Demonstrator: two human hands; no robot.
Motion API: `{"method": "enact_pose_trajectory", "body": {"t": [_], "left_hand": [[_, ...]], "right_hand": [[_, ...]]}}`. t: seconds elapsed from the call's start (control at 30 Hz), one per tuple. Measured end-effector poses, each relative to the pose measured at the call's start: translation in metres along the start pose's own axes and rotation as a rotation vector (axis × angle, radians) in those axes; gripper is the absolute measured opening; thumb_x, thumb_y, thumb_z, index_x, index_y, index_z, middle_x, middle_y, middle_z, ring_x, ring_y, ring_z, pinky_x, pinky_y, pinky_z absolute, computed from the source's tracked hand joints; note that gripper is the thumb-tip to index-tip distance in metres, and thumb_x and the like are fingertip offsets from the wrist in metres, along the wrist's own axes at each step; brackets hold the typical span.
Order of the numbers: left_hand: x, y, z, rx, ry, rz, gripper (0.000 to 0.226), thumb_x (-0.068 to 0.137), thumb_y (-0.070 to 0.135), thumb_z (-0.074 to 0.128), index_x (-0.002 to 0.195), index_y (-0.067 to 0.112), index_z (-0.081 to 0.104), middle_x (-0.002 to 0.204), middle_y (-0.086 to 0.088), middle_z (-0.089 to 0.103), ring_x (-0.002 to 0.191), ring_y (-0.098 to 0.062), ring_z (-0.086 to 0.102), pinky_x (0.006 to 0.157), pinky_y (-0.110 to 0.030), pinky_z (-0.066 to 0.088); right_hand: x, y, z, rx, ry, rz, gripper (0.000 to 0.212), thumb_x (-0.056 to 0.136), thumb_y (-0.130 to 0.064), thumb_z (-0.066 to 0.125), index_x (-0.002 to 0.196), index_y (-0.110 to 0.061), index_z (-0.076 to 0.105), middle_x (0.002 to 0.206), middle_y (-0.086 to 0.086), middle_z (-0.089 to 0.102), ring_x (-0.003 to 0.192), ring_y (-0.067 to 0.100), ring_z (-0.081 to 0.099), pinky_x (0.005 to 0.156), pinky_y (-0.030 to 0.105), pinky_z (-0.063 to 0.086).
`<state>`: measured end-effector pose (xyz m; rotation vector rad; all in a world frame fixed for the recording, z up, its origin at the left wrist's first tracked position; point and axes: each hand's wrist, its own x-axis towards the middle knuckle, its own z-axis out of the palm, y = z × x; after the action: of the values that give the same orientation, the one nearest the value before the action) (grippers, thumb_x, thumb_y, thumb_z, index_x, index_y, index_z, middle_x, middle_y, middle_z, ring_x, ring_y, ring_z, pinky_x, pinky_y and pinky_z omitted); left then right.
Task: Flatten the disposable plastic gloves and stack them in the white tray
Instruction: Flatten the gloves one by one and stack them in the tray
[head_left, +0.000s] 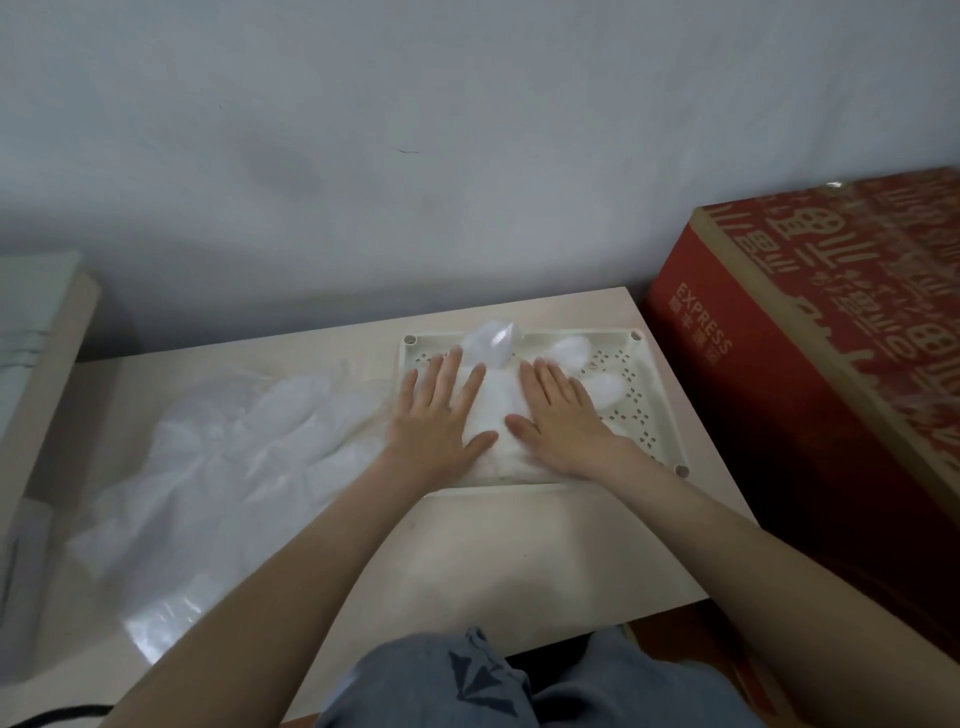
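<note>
Much of the glove stack (496, 415) in the white tray (649, 410) is covered by the 2 hands, so its outline and the number of layers cannot be made out. The tray's near left corner is hidden under the left wrist, and its perforated floor is seen only on the right side. The glove fingers (491, 340) that puff up past the fingertips point away from the person, toward the wall (415, 130), so the long axis of the stack runs from the near rim to the far rim. 2 more puffed glove tips (605, 387) are seen beside the right hand.

The left hand (436, 415) and the right hand (558, 415) are laid palm down on the stack, side by side, fingers spread flat and extended; nothing is gripped by either.

The loose pile of clear gloves (218, 467) is spread on the pale table (519, 561) left of the tray; single gloves within it are hard to separate. A red printed carton (831, 338) stands to the right, cut off by the frame edge.
</note>
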<state>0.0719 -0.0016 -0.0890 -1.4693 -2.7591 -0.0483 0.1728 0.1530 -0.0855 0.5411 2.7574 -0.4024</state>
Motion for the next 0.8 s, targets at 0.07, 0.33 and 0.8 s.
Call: {"method": "enact_pose_trajectory", "body": {"t": [0.07, 0.33, 0.8], "left_hand": [[-0.002, -0.006, -0.005, -0.135, 0.17, -0.019, 0.067, 0.093, 0.055, 0.031, 0.143, 0.01, 0.037, 0.149, -0.023, 0.034, 0.134, -0.039, 0.039, 0.107, -0.053, 0.032], [-0.07, -0.065, -0.02, -0.356, 0.169, -0.447, 0.048, 0.085, 0.024, 0.055, 0.128, 0.003, 0.049, 0.136, -0.02, 0.041, 0.122, -0.042, 0.041, 0.099, -0.051, 0.034], [-0.163, -0.128, -0.025, -0.205, -0.07, -0.549, 0.026, 0.093, 0.03, 0.053, 0.111, 0.012, 0.059, 0.116, -0.007, 0.057, 0.106, -0.027, 0.053, 0.086, -0.034, 0.038]], "right_hand": [[-0.001, -0.006, -0.004, -0.013, 0.054, -0.032, 0.07, 0.102, -0.048, 0.022, 0.152, -0.014, -0.012, 0.161, 0.008, -0.014, 0.147, 0.02, -0.015, 0.119, 0.037, -0.008], [-0.021, -0.053, -0.04, 0.036, 0.172, -0.202, 0.067, 0.099, -0.035, 0.04, 0.154, -0.016, 0.007, 0.16, 0.004, 0.006, 0.147, 0.018, 0.0, 0.116, 0.032, 0.0], [-0.04, -0.127, -0.059, 0.162, -0.045, -0.254, 0.046, 0.1, -0.04, 0.04, 0.142, -0.019, 0.041, 0.149, -0.003, 0.031, 0.14, 0.018, 0.02, 0.108, 0.03, 0.015]]}}
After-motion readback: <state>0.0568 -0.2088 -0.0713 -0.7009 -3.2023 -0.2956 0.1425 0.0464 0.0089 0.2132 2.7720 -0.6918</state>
